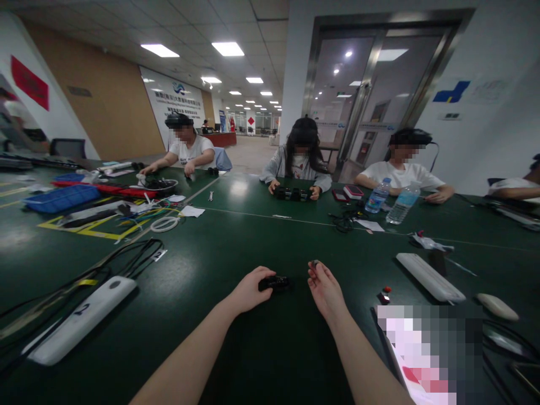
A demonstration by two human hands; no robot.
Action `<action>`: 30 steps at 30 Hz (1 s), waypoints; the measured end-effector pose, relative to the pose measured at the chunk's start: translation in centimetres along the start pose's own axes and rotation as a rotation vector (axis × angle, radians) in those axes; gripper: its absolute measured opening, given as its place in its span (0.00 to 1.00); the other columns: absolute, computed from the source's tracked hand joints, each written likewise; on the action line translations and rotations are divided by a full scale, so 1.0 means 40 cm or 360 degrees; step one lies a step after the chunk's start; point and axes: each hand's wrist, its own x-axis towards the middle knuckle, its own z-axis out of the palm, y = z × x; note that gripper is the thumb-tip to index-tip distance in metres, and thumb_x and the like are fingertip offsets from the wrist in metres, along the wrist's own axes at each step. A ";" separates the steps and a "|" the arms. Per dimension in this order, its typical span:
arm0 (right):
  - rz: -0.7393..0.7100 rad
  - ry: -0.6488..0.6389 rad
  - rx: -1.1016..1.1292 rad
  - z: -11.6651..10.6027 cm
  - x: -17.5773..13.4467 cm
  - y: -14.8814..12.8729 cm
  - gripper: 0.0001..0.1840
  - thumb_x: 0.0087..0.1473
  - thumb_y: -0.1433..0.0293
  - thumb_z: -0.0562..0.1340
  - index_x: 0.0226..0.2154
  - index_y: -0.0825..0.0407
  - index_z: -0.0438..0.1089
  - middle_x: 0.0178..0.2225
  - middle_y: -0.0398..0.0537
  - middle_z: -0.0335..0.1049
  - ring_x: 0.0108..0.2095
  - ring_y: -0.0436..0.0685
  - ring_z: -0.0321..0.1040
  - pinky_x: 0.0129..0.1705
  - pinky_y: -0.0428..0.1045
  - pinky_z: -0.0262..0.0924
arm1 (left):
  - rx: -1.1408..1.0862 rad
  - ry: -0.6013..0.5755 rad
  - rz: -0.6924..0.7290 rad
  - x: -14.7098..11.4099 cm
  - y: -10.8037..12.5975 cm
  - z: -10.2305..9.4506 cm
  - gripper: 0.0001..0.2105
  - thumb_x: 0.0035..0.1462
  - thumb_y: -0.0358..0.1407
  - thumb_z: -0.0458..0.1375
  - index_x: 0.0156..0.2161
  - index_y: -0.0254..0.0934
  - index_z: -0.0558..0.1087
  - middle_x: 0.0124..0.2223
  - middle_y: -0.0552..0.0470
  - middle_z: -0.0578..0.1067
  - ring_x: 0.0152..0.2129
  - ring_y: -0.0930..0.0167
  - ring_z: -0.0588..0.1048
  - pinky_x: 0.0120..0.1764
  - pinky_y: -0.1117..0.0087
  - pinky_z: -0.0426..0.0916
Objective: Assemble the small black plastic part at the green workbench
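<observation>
On the dark green table, my left hand [252,289] is closed round the left end of a small black object [278,282], whose kind I cannot make out. To its right, my right hand [323,287] is raised slightly with thumb and fingers pinched together. A tiny dark piece [314,263] shows at those fingertips, too small to name. The two hands are apart, and the right one does not touch the black object.
White power strips lie left [84,318] and right [428,277], with cables beside the left one. At lower right is a lit screen [415,354], near a pale computer mouse [498,306]. Water bottles [403,203] stand farther back. Several people sit across the table.
</observation>
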 end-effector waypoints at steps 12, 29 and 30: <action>-0.0213 -0.0421 -0.0872 0.057 -0.060 0.003 0.15 0.44 0.61 0.60 0.37 0.48 0.68 0.35 0.45 0.70 0.38 0.56 0.66 0.41 0.53 0.59 | 0.0010 -0.0036 0.0010 -0.005 0.013 -0.003 0.18 0.47 0.32 0.53 0.46 0.39 0.67 0.46 0.50 0.66 0.42 0.70 0.67 0.48 0.68 0.61; -0.0295 -0.0624 -0.1351 0.084 -0.091 -0.006 0.15 0.45 0.67 0.60 0.40 0.44 0.67 0.38 0.42 0.70 0.42 0.57 0.66 0.43 0.53 0.59 | -0.0036 0.0053 -0.0097 0.014 0.049 0.046 0.13 0.52 0.37 0.53 0.44 0.42 0.65 0.44 0.53 0.69 0.41 0.70 0.67 0.44 0.66 0.63; -0.0276 -0.0620 -0.1329 0.083 -0.090 -0.005 0.15 0.45 0.68 0.60 0.39 0.44 0.67 0.37 0.42 0.70 0.41 0.56 0.66 0.43 0.53 0.59 | -0.0009 0.0045 -0.0102 0.015 0.050 0.046 0.12 0.52 0.37 0.53 0.43 0.42 0.66 0.43 0.54 0.69 0.40 0.70 0.67 0.43 0.66 0.63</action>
